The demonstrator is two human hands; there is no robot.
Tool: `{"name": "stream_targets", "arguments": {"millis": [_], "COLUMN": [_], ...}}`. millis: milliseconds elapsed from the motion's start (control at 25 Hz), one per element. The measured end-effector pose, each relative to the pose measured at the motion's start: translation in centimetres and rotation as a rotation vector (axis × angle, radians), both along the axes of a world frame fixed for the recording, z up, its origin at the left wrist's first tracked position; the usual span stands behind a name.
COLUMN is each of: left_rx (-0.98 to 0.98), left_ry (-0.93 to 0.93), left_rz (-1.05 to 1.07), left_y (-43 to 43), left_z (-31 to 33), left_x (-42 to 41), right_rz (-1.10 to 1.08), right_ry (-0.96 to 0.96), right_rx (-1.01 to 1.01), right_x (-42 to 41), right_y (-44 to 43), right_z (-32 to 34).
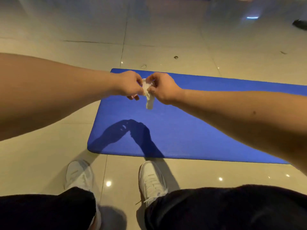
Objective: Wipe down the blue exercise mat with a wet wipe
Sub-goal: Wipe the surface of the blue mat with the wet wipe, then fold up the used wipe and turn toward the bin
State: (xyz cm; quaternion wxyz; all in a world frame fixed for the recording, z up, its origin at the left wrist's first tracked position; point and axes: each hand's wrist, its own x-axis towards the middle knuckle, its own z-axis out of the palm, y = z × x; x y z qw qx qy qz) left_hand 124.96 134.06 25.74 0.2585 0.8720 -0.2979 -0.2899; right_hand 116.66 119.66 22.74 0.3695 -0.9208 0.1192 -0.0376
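Observation:
A blue exercise mat (191, 127) lies flat on the tiled floor in front of me, running off to the right. A crumpled white wet wipe (148, 95) hangs in the air above the mat's left part. My left hand (128, 85) pinches the wipe's upper left side. My right hand (163, 87) pinches its upper right side. The wipe's lower end dangles free below both hands. The shadows of my arms fall on the mat's near part.
My two white shoes (152, 178) stand on the beige tiled floor (49, 163) just short of the mat's near edge. A dark shoe (299, 24) of another person shows at the far right. Small specks (175, 57) lie on the floor beyond the mat.

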Motion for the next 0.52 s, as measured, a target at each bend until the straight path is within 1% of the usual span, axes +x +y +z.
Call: {"name": "stream_targets", "arguments": {"millis": [80, 120, 240, 320, 520], "left_rx": [-0.106, -0.120, -0.127, -0.129, -0.194], "left_ry": [-0.004, -0.034, -0.108, -0.159, -0.194], "left_rz": [0.022, 0.008, -0.030, -0.067, -0.112], "left_y": [-1.6, -2.4, -3.6, -4.8, -6.5], "left_z": [3.9, 5.7, 9.4, 11.1, 13.7], "left_x": [-2.3, -4.1, -7.9, -10.9, -15.0], "right_rz": [-0.137, -0.191, -0.219, -0.278, -0.352], "right_ry": [-0.080, -0.116, -0.154, -0.147, -0.088], "right_rx": [0.141, 0.184, 0.314, 0.373, 0.509], "right_x": [-2.3, -4.3, -8.1, -11.6, -17.4], "right_y": [-1.2, -2.0, -2.9, -3.5, -4.5], "right_z": [2.2, 3.7, 6.9, 9.1, 13.0]}}
